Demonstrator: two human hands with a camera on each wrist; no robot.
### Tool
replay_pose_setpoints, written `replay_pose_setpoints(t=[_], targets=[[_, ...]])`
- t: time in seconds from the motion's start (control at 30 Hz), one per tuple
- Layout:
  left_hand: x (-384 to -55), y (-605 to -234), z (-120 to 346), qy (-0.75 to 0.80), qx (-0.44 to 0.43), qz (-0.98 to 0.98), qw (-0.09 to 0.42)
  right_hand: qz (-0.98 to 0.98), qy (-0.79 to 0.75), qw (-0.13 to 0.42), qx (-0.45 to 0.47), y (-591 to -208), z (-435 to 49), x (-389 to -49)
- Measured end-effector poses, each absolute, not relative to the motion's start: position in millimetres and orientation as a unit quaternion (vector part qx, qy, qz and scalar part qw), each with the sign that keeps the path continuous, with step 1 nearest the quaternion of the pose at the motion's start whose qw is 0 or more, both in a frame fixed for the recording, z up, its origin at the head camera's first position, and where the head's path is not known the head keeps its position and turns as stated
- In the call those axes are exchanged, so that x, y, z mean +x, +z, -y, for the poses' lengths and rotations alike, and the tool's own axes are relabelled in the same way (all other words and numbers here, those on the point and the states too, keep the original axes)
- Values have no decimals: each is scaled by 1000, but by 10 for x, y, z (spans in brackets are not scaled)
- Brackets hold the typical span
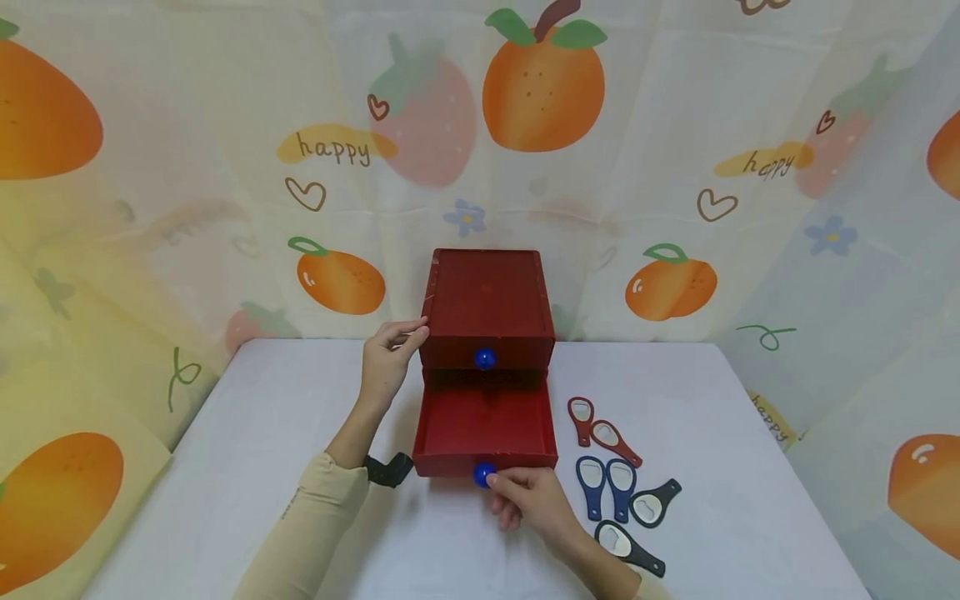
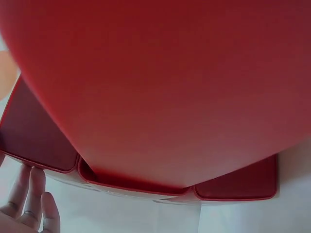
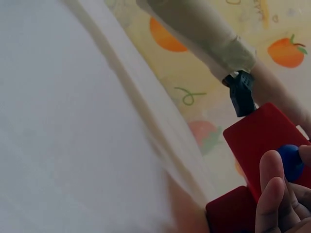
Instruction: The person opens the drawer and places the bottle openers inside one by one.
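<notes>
A red two-drawer box [image 1: 487, 292] stands at the back of the white table. Its lower drawer [image 1: 483, 429] is pulled out, and the bare red bottom inside shows; the upper drawer is closed. My right hand [image 1: 532, 500] pinches the blue round knob [image 3: 290, 162] of the lower drawer between thumb and fingers. At the box's left side, my left hand [image 1: 386, 358] rests its extended fingertips against the wall near the top. The same left hand [image 2: 29, 206] shows in the left wrist view, fingers straight along the box's side. Another blue knob [image 1: 485, 359] sits on the upper drawer.
Several bottle openers lie on the table right of the box: red ones [image 1: 617, 442], blue ones [image 1: 592, 487] and dark ones [image 1: 633, 550]. A fruit-printed cloth [image 1: 465, 192] hangs behind the table [image 1: 720, 417]. A black wrist-camera mount [image 1: 388, 471] juts from the left wrist beside the drawer.
</notes>
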State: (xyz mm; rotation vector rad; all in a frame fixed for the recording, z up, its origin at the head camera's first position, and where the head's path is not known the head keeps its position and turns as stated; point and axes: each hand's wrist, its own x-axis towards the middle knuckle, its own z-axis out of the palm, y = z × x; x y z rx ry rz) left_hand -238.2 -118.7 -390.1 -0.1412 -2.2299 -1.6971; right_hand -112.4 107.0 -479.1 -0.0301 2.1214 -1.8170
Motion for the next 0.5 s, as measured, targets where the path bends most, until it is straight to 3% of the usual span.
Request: replay_pose_setpoints(t=[0.2, 0.5], targets=[[-2538, -4113, 1262, -610, -50, 774, 160, -739, -649, 181, -18, -4797, -1068, -1053], [-2568, -4115, 1292, -611, -61, 773, 157, -736, -652, 181, -10, -4912, -1054, -1039]])
